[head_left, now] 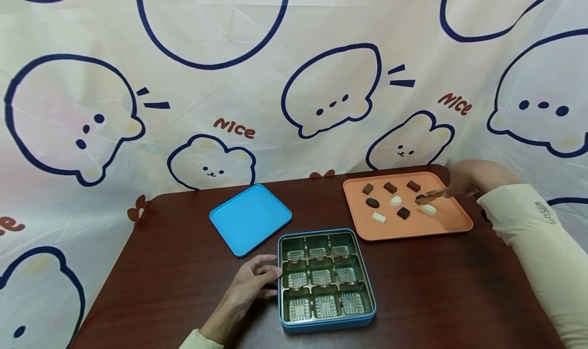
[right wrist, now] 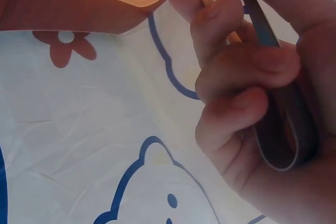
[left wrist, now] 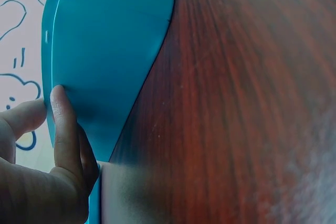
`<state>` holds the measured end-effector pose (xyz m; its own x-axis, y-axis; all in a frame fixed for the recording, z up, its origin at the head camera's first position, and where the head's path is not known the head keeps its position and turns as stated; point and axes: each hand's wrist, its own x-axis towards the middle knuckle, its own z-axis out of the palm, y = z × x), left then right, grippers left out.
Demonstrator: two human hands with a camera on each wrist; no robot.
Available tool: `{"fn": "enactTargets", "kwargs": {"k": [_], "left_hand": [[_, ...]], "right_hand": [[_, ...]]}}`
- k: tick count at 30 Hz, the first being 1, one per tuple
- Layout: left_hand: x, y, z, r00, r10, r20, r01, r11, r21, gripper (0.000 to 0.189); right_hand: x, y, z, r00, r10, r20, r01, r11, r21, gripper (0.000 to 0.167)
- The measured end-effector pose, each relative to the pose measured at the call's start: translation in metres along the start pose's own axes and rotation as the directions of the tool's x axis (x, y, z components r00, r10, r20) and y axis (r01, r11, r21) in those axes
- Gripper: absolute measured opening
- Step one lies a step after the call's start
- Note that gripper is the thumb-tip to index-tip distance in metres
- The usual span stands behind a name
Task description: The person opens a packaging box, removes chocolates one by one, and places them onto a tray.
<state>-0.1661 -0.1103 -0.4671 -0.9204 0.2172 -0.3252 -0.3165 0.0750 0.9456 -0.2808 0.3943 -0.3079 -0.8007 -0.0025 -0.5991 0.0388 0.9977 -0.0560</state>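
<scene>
At the back right, my right hand [head_left: 463, 178] grips a pair of tongs [head_left: 434, 195] over the orange tray [head_left: 443, 225]. Their bent metal end [right wrist: 286, 150] shows in the right wrist view, with fingers curled round the arms. The tong tips are right at a dark chocolate [head_left: 420, 199], partly covered by them. Just in front lies a white oval chocolate [head_left: 429, 210]. My left hand [head_left: 250, 281] rests its fingertips against the left side of a blue tin [head_left: 328, 324]. The tin's gold insert [head_left: 320, 264] has several bare square compartments.
Several other chocolates share the orange tray, among them a brown one [head_left: 390, 188], a dark square [head_left: 403, 213] and a white block [head_left: 378, 217]. A flat blue lid [head_left: 250, 219] lies behind the left hand. Patterned cloth [head_left: 257, 99] hangs behind the brown table [head_left: 184, 257].
</scene>
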Motion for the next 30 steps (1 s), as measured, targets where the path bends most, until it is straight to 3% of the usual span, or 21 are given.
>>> {"fn": "enactTargets", "kwargs": {"k": [9, 19, 30], "left_hand": [[0.000, -0.001, -0.002, 1.000, -0.002, -0.004, 0.002, 1.000, 0.000, 0.050], [0.000, 0.000, -0.002, 1.000, -0.002, -0.002, 0.002, 1.000, 0.002, 0.051], [0.000, 0.000, -0.002, 1.000, -0.006, 0.003, 0.006, 1.000, 0.009, 0.051]], "right_hand": [[-0.004, -0.010, 0.000, 0.992, -0.118, -0.039, 0.114, 0.989, -0.089, 0.042], [-0.007, -0.019, 0.006, 0.988, -0.143, -0.058, 0.143, 0.990, -0.011, 0.028], [-0.015, -0.040, 0.021, 0.992, -0.119, -0.036, 0.119, 0.993, 0.017, 0.020]]}}
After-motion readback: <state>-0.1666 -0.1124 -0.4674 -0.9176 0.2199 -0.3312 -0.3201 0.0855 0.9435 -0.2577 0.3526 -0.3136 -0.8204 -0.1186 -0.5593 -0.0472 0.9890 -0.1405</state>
